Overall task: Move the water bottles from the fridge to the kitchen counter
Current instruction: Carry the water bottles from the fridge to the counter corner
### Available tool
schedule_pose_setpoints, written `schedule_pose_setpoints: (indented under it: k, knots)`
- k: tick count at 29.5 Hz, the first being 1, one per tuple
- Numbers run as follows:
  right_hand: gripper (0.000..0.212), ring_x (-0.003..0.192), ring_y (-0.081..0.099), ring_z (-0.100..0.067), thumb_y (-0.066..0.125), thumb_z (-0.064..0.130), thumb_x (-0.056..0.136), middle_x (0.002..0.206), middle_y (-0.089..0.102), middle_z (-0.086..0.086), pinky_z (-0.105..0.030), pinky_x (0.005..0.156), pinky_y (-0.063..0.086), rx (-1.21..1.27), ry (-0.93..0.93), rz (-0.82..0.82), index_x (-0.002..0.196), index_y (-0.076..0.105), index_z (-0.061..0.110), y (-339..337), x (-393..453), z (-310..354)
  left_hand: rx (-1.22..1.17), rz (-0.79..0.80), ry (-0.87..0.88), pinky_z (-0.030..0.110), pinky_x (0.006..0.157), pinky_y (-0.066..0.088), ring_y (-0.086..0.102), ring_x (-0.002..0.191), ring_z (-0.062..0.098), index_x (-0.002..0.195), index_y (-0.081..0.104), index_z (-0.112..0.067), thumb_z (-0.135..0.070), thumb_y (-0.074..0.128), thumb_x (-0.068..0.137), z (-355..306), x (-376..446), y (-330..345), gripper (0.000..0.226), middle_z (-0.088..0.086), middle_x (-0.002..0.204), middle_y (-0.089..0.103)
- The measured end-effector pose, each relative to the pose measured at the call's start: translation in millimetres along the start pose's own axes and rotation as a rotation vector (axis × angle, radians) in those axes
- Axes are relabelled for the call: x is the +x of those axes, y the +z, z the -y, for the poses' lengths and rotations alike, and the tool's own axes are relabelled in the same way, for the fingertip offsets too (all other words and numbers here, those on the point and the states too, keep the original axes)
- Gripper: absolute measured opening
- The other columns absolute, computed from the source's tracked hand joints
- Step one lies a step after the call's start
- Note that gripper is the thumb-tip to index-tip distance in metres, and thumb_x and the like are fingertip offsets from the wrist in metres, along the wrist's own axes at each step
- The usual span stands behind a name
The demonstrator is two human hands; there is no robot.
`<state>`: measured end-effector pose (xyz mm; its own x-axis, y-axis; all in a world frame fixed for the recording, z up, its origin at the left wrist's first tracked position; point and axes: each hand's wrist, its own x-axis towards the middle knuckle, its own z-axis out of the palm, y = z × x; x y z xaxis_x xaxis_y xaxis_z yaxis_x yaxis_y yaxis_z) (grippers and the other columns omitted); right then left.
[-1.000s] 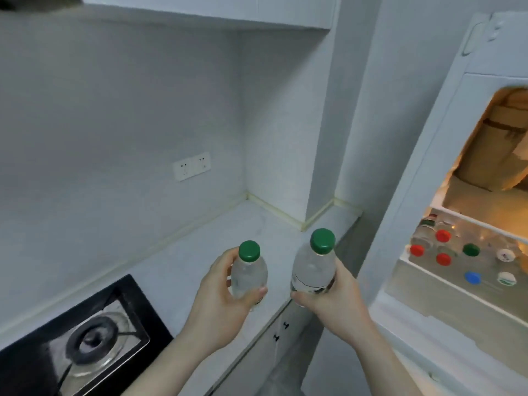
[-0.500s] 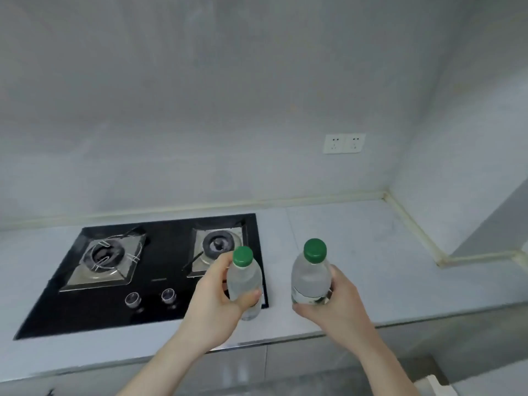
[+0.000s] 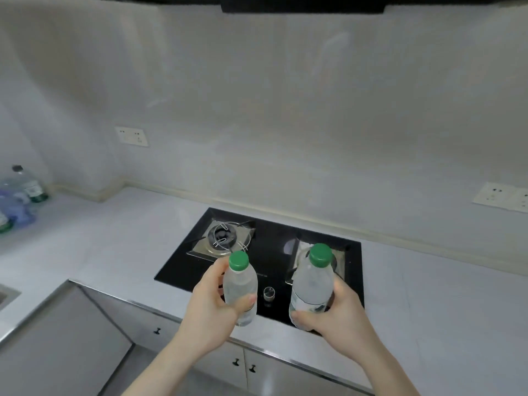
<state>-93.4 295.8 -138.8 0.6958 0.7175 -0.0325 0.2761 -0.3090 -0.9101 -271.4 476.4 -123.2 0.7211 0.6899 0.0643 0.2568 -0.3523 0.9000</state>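
At the far left end of the counter (image 3: 120,241), a cluster of bottles (image 3: 20,195) stands against the wall. Further right, the left hand (image 3: 213,304) curls its fingers and thumb round a small water bottle (image 3: 239,287) with a green cap, held upright in front of the counter's front edge by the stove (image 3: 265,252). Just beside it, the right hand (image 3: 337,312) grips a larger water bottle (image 3: 313,284), also green-capped, above the stove's right burner. A wall socket (image 3: 503,197) sits at the far right.
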Motion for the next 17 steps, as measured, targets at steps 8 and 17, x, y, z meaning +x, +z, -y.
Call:
schedule_pose_setpoints:
  k: [8, 17]
  knots:
    - [0.059, 0.094, 0.069, -0.006, 0.095, 0.018, 0.063, 0.104, 0.072, 0.012, -0.016, 0.068, 0.055, -0.012, -0.095, 0.073, 0.108, 0.065, 0.041, 109, 38, 58, 0.013, -0.112, -0.009, 0.022, 0.09, 0.051, 0.064, 0.105, -0.001, 0.121, 0.057, -0.045, -0.018, 0.086, 0.081, 54, 15, -111, 0.057, -0.026, 0.113, 0.068]
    - [0.054, 0.09, 0.067, -0.01, 0.092, 0.013, 0.066, 0.1, 0.069, 0.006, -0.02, 0.068, 0.057, -0.043, -0.172, 0.176, 0.106, 0.063, 0.034, 230, 71, 118, -0.014, -0.253, -0.098, 0.032, 0.092, 0.055, 0.064, 0.107, 0.004, 0.124, 0.055, -0.048, -0.027, 0.085, 0.08, 116, 5, -226, 0.058, -0.028, 0.115, 0.063]
